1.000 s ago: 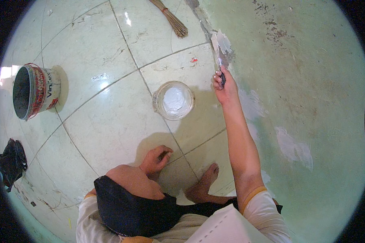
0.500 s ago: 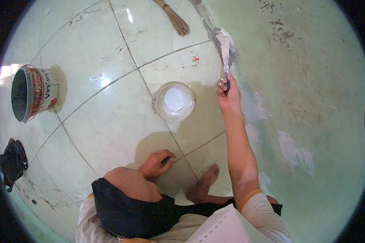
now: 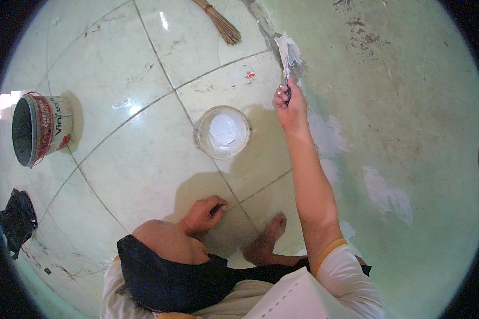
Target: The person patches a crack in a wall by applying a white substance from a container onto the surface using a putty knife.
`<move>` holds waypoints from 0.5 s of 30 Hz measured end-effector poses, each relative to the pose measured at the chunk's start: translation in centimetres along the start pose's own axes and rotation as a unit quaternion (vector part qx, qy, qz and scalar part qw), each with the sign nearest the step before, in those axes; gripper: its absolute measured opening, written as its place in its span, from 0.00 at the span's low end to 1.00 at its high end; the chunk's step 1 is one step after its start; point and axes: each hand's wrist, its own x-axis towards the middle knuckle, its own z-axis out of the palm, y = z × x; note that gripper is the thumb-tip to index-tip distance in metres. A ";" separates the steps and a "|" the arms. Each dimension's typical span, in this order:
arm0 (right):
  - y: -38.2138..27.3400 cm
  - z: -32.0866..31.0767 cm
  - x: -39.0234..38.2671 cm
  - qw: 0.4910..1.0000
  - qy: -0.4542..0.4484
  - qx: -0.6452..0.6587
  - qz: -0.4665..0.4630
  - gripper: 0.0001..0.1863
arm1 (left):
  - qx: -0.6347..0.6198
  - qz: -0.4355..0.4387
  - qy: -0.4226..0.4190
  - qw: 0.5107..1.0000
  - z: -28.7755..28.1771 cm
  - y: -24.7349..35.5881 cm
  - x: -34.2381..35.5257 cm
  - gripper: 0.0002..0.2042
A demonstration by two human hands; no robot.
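My right hand (image 3: 291,106) is wrapped round the dark handle of a putty knife (image 3: 286,56), arm stretched far forward. White putty (image 3: 292,49) coats the blade, which lies at the foot of the green wall (image 3: 410,106), where wall and tiles meet. Beside my bent left knee, my left hand (image 3: 203,213) hangs low over the tiles with curled fingers. A dark spot shows between its thumb and fingers, and I cannot make out whether it is an object or shadow. Between the hands, farther off, stands a round translucent tub (image 3: 222,133) with white putty inside.
A bucket (image 3: 42,129) lies on its side at the left, its mouth facing left. Nearer on that side is a crumpled black plastic bag (image 3: 17,220). A stick broom (image 3: 221,24) lies at the far edge. Pale putty patches (image 3: 386,194) mark the wall.
My right hand has moved a little farther forward along the wall's foot with the putty knife. The view has shifted slightly, while my left hand stays in place.
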 end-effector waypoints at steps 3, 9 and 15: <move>1.2 -0.5 -1.0 0.999 -0.006 0.028 -0.033 0.05 | 0.004 -0.019 -0.015 1.000 -0.4 0.5 0.1 0.07; 1.7 -1.8 -2.2 0.997 0.007 0.065 -0.033 0.06 | 0.018 -0.001 -0.008 1.000 -0.4 0.8 0.4 0.07; 1.8 -3.9 -3.4 0.994 0.037 0.094 -0.037 0.08 | 0.016 -0.044 -0.032 0.998 -0.5 1.0 0.3 0.08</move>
